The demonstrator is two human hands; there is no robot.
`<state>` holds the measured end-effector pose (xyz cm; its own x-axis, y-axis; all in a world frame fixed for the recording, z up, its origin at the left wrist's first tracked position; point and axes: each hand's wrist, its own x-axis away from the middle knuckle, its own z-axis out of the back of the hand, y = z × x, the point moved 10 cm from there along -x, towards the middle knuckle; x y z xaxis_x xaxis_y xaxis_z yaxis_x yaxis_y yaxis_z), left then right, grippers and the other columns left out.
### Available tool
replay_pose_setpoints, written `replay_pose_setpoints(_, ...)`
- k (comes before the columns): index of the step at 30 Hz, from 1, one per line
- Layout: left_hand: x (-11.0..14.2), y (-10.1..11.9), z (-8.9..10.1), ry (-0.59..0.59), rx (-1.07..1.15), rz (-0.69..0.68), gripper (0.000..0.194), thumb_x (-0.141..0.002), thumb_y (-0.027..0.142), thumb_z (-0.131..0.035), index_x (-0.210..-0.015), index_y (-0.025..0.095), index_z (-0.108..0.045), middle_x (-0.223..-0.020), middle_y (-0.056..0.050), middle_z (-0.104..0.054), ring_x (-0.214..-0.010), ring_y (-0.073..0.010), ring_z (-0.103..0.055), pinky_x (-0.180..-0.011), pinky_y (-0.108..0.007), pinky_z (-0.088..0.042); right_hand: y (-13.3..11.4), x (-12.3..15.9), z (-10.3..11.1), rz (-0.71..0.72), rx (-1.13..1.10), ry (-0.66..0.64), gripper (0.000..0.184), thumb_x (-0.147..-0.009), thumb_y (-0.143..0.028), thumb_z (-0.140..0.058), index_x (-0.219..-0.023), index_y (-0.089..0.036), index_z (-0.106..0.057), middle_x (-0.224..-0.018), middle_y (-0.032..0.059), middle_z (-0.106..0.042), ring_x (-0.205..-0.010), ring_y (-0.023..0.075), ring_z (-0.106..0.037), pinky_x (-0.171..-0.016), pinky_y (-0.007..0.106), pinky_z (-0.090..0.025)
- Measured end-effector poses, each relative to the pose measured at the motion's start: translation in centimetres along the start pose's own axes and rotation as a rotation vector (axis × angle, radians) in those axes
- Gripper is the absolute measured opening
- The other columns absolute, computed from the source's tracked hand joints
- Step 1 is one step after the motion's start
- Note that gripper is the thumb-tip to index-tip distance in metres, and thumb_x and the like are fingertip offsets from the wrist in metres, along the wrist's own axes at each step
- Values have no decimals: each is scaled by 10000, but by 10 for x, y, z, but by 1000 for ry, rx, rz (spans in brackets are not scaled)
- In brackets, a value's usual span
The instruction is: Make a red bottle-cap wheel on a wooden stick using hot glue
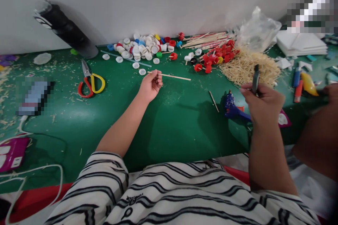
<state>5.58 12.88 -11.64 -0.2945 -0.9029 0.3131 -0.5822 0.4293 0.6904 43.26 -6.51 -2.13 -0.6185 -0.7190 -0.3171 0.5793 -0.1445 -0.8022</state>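
Note:
My left hand (151, 86) pinches one end of a thin wooden stick (175, 76), which points to the right over the green table. In my right hand (264, 100), the fingers are closed around a dark, narrow tool (255, 79) held upright; its kind is unclear. A blue glue gun (233, 108) lies just left of my right wrist, partly hidden by it. Between the two hands rests a slim metal rod (213, 101). Beyond my left hand is a heap of mostly white bottle caps (148, 47), with a few loose ones nearer me.
Scissors (91, 82), a phone (34, 96) and a black bottle (70, 31) are on the left. Behind my right hand lie wood shavings (250, 65), red caps on sticks (221, 54), more sticks (208, 39) and a plastic bag (258, 31). Another person's arm (319, 137) reaches in at right.

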Motion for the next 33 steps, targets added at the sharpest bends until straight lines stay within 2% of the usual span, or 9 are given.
replay_pose_setpoints(2, 0, 0, 0, -6, 4, -3, 225, -994, 221, -690, -786, 137, -700, -630, 37, -633, -495, -10, -575, -495, -123, -482, 15, -13, 5, -103, 73, -15, 229, -686, -27, -871, -808, -220, -856, -706, 47, -701, -629, 124, -560, -631, 395, -398)
replay_pose_setpoints(5, -1, 0, 0, -9, 9, -3, 271, -1035, 196, -612, -790, 126, -702, -626, 31, -633, -491, -12, -578, -487, -129, -479, 39, -23, 4, -252, 148, -54, 246, -634, -41, -906, -816, -202, -867, -688, 47, -719, -616, 117, -571, -619, 370, -403)
replay_pose_setpoints(7, -1, 0, 0, -5, 13, -3, 311, -1058, 180, -557, -789, 122, -702, -620, 30, -629, -486, -12, -578, -482, -130, -475, 44, -26, -1, -223, 167, -70, 248, -648, -79, -905, -859, -205, -868, -718, 39, -743, -627, 123, -594, -632, 339, -433)
replay_pose_setpoints(9, 0, 1, 0, 1, 14, -3, 325, -1065, 177, -541, -789, 121, -702, -619, 30, -627, -485, -12, -579, -479, -130, -474, 41, -27, -6, -117, 178, -71, 229, -701, -143, -868, -919, -216, -863, -801, 32, -780, -671, 141, -637, -683, 322, -485)
replay_pose_setpoints(12, 0, 0, 0, 14, 2, 5, 274, -1037, 206, -619, -786, 129, -698, -620, 37, -627, -487, -9, -578, -482, -124, -473, 40, -26, -12, -38, 206, -80, 255, -723, -242, -823, -976, -226, -850, -878, 25, -803, -710, 169, -664, -730, 328, -530)
replay_pose_setpoints(15, -1, 0, 0, 11, -7, 6, 236, -1002, 232, -689, -787, 135, -697, -619, 43, -627, -491, -7, -577, -484, -120, -473, 42, -27, -14, -53, 236, -100, 287, -709, -294, -807, -986, -229, -840, -884, 29, -803, -723, 185, -665, -754, 344, -543)
replay_pose_setpoints(20, -1, 0, 0, -1, -12, -4, 237, -1007, 229, -679, -789, 137, -697, -626, 42, -625, -491, -11, -574, -487, -127, -478, 41, -33, -18, -64, 284, -122, 328, -682, -304, -797, -997, -217, -828, -854, 37, -786, -729, 189, -660, -745, 350, -528)
replay_pose_setpoints(28, 1, 0, -2, 11, -27, 6, 243, -1000, 248, -694, -780, 145, -681, -624, 48, -617, -488, -8, -559, -492, -125, -471, 60, -41, -35, -121, 39, -171, 409, -609, -312, -824, -1003, -202, -801, -872, 45, -788, -734, 181, -656, -683, 317, -520)
replay_pose_setpoints(33, 2, 0, -3, 1, -17, -3, 295, -1055, 219, -591, -789, 140, -692, -626, 39, -623, -488, -11, -567, -494, -128, -473, 67, -41, -41, -142, 9, -196, 430, -577, -285, -831, -998, -199, -796, -868, 30, -783, -729, 161, -653, -735, 320, -523)
